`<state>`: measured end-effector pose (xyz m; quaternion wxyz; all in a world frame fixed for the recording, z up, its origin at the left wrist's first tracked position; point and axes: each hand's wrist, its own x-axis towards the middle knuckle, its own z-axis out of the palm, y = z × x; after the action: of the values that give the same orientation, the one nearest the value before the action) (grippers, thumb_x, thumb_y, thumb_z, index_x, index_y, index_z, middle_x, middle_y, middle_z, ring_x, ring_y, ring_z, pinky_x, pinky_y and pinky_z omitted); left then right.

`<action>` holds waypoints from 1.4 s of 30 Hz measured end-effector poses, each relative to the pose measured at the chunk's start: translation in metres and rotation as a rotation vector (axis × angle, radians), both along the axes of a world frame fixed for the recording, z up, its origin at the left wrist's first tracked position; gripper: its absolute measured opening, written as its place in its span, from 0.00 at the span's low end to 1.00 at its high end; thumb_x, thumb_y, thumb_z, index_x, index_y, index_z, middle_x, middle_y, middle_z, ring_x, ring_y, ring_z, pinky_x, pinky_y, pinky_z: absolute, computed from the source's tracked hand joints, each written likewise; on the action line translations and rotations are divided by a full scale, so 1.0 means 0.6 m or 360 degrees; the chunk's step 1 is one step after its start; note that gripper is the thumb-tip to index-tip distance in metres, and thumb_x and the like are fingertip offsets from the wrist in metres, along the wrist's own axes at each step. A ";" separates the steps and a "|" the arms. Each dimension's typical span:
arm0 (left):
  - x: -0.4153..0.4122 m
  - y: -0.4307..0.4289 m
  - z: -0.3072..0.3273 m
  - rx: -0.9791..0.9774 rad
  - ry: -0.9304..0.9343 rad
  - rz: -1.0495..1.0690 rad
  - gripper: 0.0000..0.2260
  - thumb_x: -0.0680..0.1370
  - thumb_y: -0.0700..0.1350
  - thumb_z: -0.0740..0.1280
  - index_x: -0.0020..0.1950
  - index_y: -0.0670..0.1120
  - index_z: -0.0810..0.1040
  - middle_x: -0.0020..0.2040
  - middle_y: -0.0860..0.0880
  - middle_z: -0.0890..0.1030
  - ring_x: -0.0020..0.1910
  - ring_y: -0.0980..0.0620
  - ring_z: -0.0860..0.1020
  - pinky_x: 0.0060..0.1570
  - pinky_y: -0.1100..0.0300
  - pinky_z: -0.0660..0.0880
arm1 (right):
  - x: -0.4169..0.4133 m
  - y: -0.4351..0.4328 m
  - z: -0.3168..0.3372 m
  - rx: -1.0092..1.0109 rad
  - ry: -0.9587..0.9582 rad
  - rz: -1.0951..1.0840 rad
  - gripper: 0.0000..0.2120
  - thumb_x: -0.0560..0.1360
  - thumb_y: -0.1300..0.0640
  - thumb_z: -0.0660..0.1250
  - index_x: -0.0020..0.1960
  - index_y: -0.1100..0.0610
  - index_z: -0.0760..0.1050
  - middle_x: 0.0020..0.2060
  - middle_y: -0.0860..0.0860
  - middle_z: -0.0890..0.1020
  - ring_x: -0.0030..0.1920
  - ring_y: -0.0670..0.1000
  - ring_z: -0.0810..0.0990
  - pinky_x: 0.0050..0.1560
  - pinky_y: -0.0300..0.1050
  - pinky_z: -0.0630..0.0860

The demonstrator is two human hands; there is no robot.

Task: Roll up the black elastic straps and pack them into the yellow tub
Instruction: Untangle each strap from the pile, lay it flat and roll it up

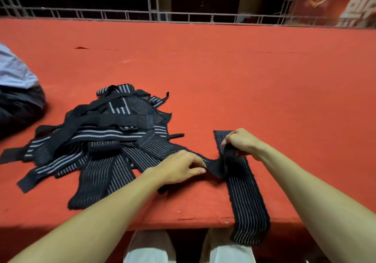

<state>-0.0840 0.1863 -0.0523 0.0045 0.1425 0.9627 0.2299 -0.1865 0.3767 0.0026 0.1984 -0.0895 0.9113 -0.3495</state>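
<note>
A long black elastic strap with thin white stripes (247,197) lies on the red table (223,79), its near end hanging over the front edge. My right hand (241,142) pinches a folded part of this strap near its far end. My left hand (181,168) pinches the strap's bunched fold just left of it. A tangled pile of several black striped straps (105,140) lies to the left of my hands. No yellow tub is in view.
A person's sleeve and dark clothing (18,91) rest on the table at the far left. A metal truss railing (183,16) runs along the table's far side. My knees in light trousers (189,248) show below the front edge.
</note>
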 end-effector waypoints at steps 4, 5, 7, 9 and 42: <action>0.014 -0.053 0.005 0.0325 0.0065 0.0329 0.10 0.79 0.53 0.65 0.52 0.51 0.83 0.51 0.57 0.83 0.51 0.59 0.79 0.57 0.56 0.74 | -0.007 -0.041 -0.006 0.0383 0.0191 0.0250 0.10 0.75 0.53 0.66 0.40 0.58 0.82 0.38 0.55 0.83 0.41 0.55 0.80 0.40 0.43 0.74; 0.015 -0.069 0.006 0.0355 0.0196 0.0491 0.09 0.79 0.51 0.64 0.51 0.51 0.83 0.51 0.56 0.83 0.52 0.58 0.79 0.57 0.55 0.74 | -0.007 -0.055 -0.008 0.0454 0.0274 0.0282 0.12 0.75 0.51 0.67 0.42 0.58 0.82 0.41 0.56 0.84 0.45 0.56 0.80 0.44 0.43 0.73; 0.015 -0.108 0.001 0.0321 0.0381 0.0822 0.08 0.79 0.47 0.63 0.52 0.49 0.81 0.51 0.54 0.81 0.53 0.53 0.77 0.58 0.53 0.72 | -0.004 -0.092 -0.013 0.0437 0.0418 0.0361 0.12 0.76 0.50 0.68 0.46 0.59 0.82 0.44 0.58 0.84 0.48 0.55 0.80 0.46 0.42 0.71; 0.010 -0.148 -0.014 0.0275 0.0419 0.1103 0.08 0.79 0.45 0.63 0.57 0.47 0.78 0.53 0.50 0.77 0.56 0.50 0.74 0.58 0.52 0.70 | 0.001 -0.134 -0.020 0.0274 0.0475 0.0510 0.07 0.76 0.52 0.68 0.45 0.56 0.81 0.41 0.53 0.83 0.45 0.52 0.78 0.44 0.39 0.68; 0.075 -0.002 0.148 0.1314 0.0025 0.0468 0.14 0.73 0.43 0.75 0.58 0.48 0.79 0.53 0.53 0.84 0.54 0.56 0.81 0.55 0.60 0.77 | 0.100 -0.067 0.146 -0.1438 0.0736 0.0135 0.04 0.75 0.60 0.71 0.42 0.61 0.81 0.27 0.44 0.80 0.23 0.41 0.71 0.22 0.35 0.67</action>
<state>-0.0392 0.1853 0.0363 -0.0928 -0.0046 0.8001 0.5926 -0.1264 0.3366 0.0901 -0.0530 -0.2783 0.6849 -0.6713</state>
